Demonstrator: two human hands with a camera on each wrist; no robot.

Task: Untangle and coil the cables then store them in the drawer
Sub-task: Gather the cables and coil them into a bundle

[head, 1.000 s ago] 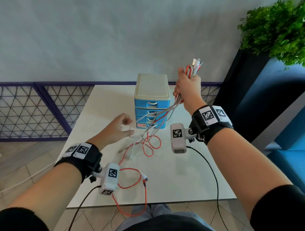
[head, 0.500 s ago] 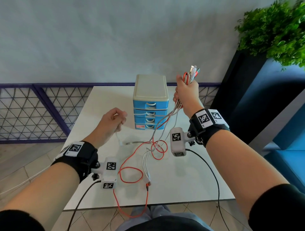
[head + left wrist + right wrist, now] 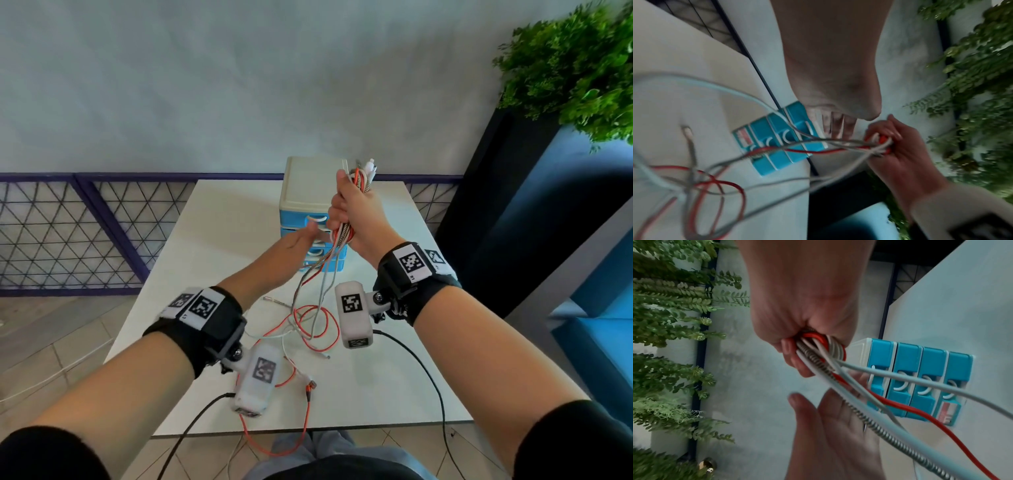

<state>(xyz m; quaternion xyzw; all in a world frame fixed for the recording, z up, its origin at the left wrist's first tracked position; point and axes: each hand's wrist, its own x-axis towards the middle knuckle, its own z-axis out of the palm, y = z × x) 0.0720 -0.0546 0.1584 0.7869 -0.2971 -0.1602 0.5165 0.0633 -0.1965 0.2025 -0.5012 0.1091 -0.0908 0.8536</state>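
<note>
My right hand point(image 3: 354, 212) is raised above the table and grips a bundle of cables point(image 3: 362, 178), red, white and metal-braided, with plug ends sticking out above the fist. The bundle point(image 3: 818, 350) leaves the fist and hangs toward the table, where loose loops point(image 3: 313, 325) lie tangled. A red cable point(image 3: 301, 428) droops over the near table edge. My left hand point(image 3: 294, 245) is flat with straight fingers just below the right fist, beside the hanging strands and holding nothing. The blue drawer unit point(image 3: 313, 212) with a cream top stands behind both hands, drawers closed.
The white table point(image 3: 212, 246) stands against a grey wall with a purple lattice railing point(image 3: 68, 233) to the left. A dark planter with green foliage point(image 3: 575, 68) stands at the right. Black camera leads point(image 3: 428, 377) trail from both wrists across the table.
My left hand let go of the strand it was pulling at the left and moved up and right to just under the right fist. The right hand lowered slightly with the bundle.
</note>
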